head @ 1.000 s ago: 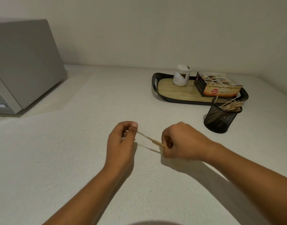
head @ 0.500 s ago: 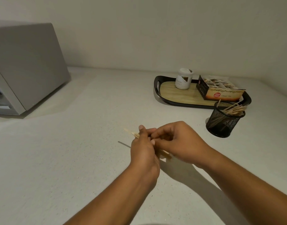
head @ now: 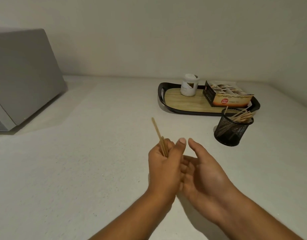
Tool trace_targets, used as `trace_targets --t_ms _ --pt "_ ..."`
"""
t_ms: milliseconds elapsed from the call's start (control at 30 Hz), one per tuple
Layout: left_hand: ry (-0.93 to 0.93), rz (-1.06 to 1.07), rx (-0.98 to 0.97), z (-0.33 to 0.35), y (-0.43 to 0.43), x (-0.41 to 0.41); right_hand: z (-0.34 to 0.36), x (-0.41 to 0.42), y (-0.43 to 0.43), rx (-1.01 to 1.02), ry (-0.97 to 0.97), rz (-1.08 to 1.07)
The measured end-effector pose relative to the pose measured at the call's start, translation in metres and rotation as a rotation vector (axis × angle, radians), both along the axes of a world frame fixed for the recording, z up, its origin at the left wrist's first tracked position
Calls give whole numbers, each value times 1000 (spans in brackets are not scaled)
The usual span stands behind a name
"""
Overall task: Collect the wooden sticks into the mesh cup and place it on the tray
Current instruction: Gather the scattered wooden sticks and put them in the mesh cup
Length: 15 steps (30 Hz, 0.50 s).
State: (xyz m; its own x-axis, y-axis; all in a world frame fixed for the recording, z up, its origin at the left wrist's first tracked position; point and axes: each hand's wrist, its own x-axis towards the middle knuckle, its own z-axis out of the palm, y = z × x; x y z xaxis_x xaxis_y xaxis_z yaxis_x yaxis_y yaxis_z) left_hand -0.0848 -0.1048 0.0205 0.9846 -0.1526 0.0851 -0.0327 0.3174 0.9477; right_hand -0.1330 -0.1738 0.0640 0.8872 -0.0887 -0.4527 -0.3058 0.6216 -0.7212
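Head view catches you partway through the collecting step, with the last placement not yet done. The pale speckled counter (head: 79, 170) fills most of the frame and meets a plain off-white wall (head: 149, 32) along the top. A grey boxy appliance (head: 22, 75) sits at the upper left.

At the upper right lies the dark-rimmed tray (head: 160, 94) with a wood-look floor. It carries a printed carton (head: 225, 97) and a white jar (head: 189, 85). The black mesh cup (head: 230, 130) stands upright on the counter just in front of the tray's near rim, not on it. It already has wooden sticks (head: 242, 116) leaning out of its top.

Low in the centre, your right hand (head: 204, 174) is empty, palm turned inward and fingers relaxed and spread. Your left hand (head: 164, 167) is right beside it, fingers curled round a small bundle of sticks (head: 158, 132) that points up and away from you.

Next, I judge, you carry that bundle right to the cup and drop it in end-first. A steadying hand on the light cup would help. Then lift the cup onto the bare wood at the tray's left.
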Motion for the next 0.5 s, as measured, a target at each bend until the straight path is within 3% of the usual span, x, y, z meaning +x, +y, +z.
trace_targets --t_ms 133,333,400,500 --pt "-12 -60 101 -19 1 -4 4 -3 -18 -575 -87 -136" --pt "-133 -146 198 -32 1 -8 2 -9 -36 -1178 -563 -49" --pt "-118 -187 164 -30 0 -11 2 -14 -35 -1381 -719 67" --pt "-87 -197 157 -38 2 -11 -4 -19 -33 -1624 -726 404"
